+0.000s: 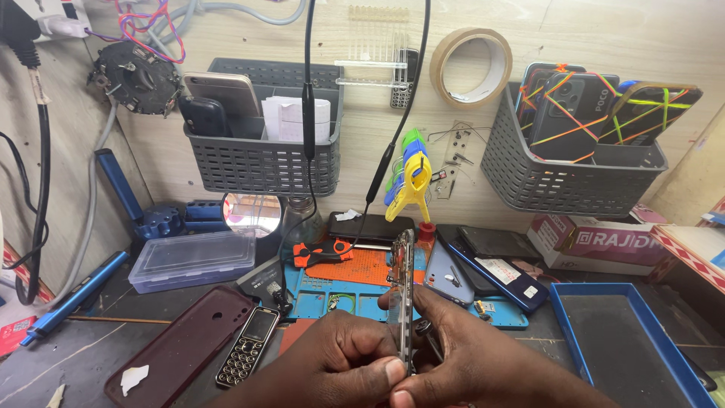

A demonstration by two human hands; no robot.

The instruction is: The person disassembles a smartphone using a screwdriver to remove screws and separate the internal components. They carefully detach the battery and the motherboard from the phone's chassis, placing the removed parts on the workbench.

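- your left hand (332, 361) is closed on the thin, dark phone frame seen edge-on (404, 295); its thumb presses the frame's lower edge from the left.
- your right hand (483, 363) grips the same frame from the right, forefinger laid across its middle and thumb meeting the left thumb at the bottom.
- the frame stands upright between both hands, above the near edge of the workbench (98, 347), in front of the blue silicone repair mat (340, 302).
- a small black keypad phone (248, 346) lies flat just left of your left hand, beside a maroon plastic back cover (181, 347) nearer the near-left corner.
- a clear rectangular plastic box (192, 258) sits toward the left edge, behind the maroon cover.
- a blue-rimmed shallow tray (566, 332) occupies the near-right corner.
- several dark flat smartphones (495, 264) lie overlapped behind your right hand, toward the far edge.
- two grey perforated baskets are fixed to the back wall: the left one (264, 162) holds phones and papers, the right one (559, 177) holds phones bound with coloured bands.
- a roll of tan tape (472, 68) hangs on the wall between the baskets, and a yellow spring clamp (411, 185) hangs below it.
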